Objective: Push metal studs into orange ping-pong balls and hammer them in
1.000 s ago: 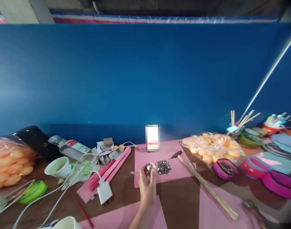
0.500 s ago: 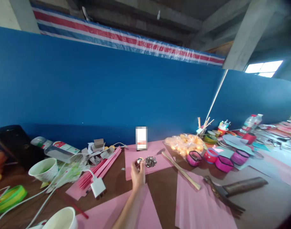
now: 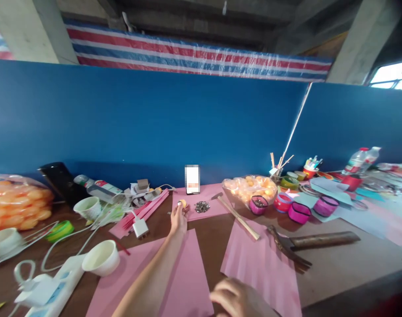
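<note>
My left hand reaches forward over a pink sheet, its fingers closed around a small orange ball. Something small and shiny shows at its fingertips, too tiny to name. Just right of this hand lies a pile of small shiny metal pieces. At the bottom of the view is my right hand, low over the table between two pink sheets. Its fingers are loosely bent and apart, and I see nothing in them.
A phone with a blurred screen stands at the back. Bags of orange balls sit right and far left. A hammer, a wooden-handled tool, purple containers, paper cups and a power strip lie around.
My view has tilted down and turned left. My right hand has come in at the bottom. The left hand has shifted left from the metal pile, and the ball shows more clearly.
</note>
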Action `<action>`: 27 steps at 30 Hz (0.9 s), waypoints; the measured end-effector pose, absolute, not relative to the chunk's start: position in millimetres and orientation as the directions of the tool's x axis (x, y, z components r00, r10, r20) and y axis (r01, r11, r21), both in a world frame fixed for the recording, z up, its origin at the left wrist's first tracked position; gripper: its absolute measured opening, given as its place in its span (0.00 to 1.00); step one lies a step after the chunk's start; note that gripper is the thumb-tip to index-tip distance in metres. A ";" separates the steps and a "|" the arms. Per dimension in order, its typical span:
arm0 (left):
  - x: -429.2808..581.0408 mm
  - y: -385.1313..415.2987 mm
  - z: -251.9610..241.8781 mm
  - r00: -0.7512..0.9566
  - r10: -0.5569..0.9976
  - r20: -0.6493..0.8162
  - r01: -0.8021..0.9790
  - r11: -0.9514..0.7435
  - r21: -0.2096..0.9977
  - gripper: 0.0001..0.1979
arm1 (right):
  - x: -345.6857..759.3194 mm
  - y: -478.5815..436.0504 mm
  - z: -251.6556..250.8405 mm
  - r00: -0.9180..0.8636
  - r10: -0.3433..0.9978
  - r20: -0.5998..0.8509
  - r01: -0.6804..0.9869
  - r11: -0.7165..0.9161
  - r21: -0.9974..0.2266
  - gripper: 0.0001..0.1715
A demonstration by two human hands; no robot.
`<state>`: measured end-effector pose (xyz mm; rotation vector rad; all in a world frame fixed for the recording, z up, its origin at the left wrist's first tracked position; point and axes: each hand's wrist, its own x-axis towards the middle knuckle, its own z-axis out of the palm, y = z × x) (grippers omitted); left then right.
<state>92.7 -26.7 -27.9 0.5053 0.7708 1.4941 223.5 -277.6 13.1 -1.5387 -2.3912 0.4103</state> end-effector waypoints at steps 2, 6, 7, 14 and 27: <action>89.6 -26.6 -27.0 -0.053 0.988 -0.143 -0.714 0.063 0.697 0.10 | 191.5 -250.0 8.8 -0.508 0.854 0.112 0.790 0.514 -0.335 0.20; 83.9 -23.4 -25.4 0.002 0.986 -0.164 -0.762 0.108 0.639 0.10 | 153.4 -213.4 -6.5 -0.468 0.876 0.112 0.822 0.479 -0.308 0.35; 83.1 -22.1 -25.6 0.006 0.984 -0.180 -0.775 0.118 0.620 0.09 | 151.2 -208.2 -11.7 -0.453 0.885 0.103 0.827 0.461 -0.321 0.40; 78.7 -15.3 -28.8 0.076 0.959 -0.272 -0.862 0.201 0.466 0.07 | 159.5 -194.1 -36.0 -0.507 0.862 0.011 0.796 0.473 -0.378 0.51; 36.4 -10.2 75.5 0.205 0.977 -0.064 -0.927 0.215 0.307 0.12 | 154.4 -199.1 -36.3 -0.477 0.878 0.048 0.820 0.463 -0.336 0.49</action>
